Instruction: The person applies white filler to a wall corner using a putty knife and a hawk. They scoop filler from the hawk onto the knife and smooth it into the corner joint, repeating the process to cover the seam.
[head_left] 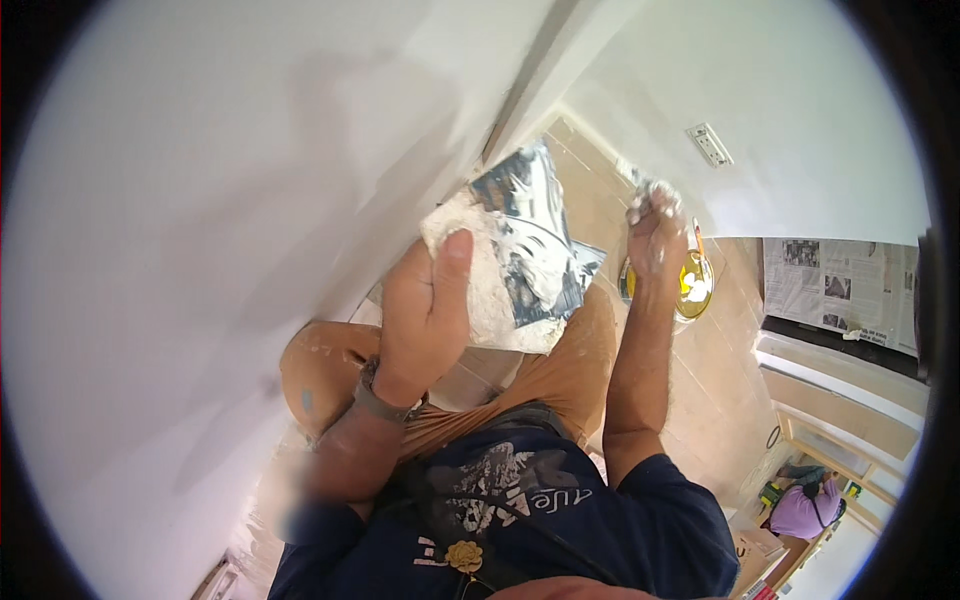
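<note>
My left hand point(425, 310) grips a pale, putty-crusted board point(465, 290), thumb on top. Against and on it are flat dark metal blades point(548, 290) smeared with thick white putty point(525, 235). My right hand point(655, 225) is raised right of the blades, fingers curled and coated with white putty; whatever they hold is hard to make out. Just beyond and beside the right hand stands a yellow bucket point(696, 285) with white material inside and an upright stick point(697, 235) in it.
White walls point(200, 200) rise at left and upper right, the latter with a socket plate point(710, 144). Tiled floor point(720, 360) lies below. Newspaper point(835, 290) covers a surface at right. At lower right another person in a purple top point(800, 505) crouches near a wooden frame.
</note>
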